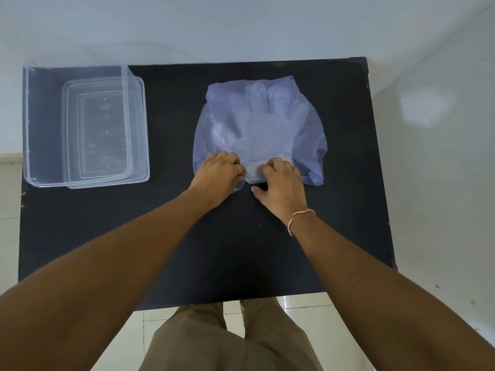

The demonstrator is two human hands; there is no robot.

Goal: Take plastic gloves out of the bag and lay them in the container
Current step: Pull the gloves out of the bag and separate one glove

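The plastic gloves [261, 121] lie inside the thin bag [308, 145] on the black table [241, 250], well apart from the clear container [34, 124]. The left hand [218, 171] and right hand [281, 180] both pinch the bag's near edge with bent fingers; the gloves look light, soft and slippery, so I'd grab the stiffer white cuff end.

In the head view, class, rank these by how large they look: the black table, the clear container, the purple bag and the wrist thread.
1. Black table, by far the largest.
2. Clear container and purple bag: they look much alike, so no ranking.
3. Wrist thread, smallest.
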